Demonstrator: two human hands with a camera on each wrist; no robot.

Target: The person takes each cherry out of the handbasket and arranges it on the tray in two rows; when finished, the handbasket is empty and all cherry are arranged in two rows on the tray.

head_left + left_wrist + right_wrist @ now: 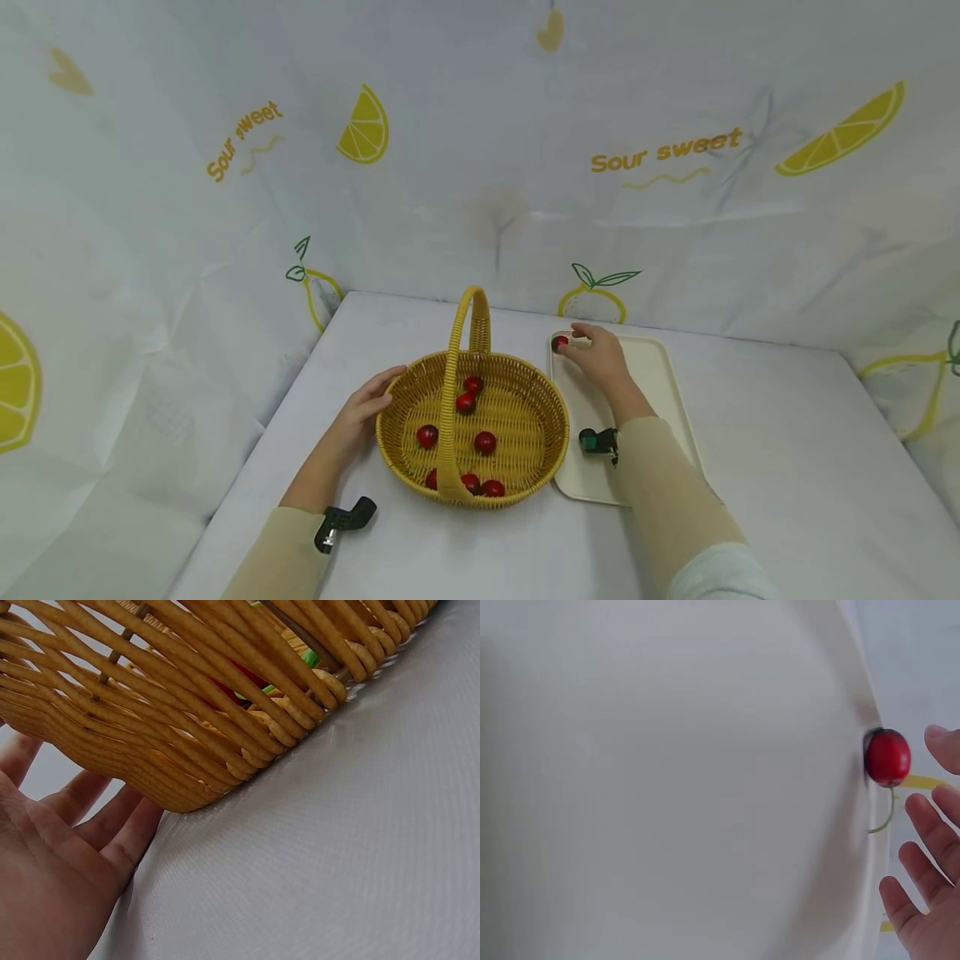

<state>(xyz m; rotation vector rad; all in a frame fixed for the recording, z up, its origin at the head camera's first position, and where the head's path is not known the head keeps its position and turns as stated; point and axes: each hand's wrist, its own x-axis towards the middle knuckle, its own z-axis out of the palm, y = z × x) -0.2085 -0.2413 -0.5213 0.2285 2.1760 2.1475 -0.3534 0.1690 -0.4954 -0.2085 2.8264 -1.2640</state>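
My left hand (365,408) rests its fingers against the left side of a yellow woven basket (517,400) with a tall arched handle. In the left wrist view those fingers (129,817) lie extended along the wicker wall. Several red cherries (485,442) lie scattered on the basket's bottom. My right hand (602,360) reaches over the far left corner of a cream tray (652,375), beside a single dark red cherry (559,342). The right wrist view shows this cherry (887,757) with a thin green stem at the tray's rim, a gap between it and the spread fingers (930,829).
The basket stands left of the tray, their edges close together, on a white-covered table (780,433). Behind the table hangs a white cloth (480,150) printed with lemons and lettering. Black wrist cameras (348,517) sit on both forearms.
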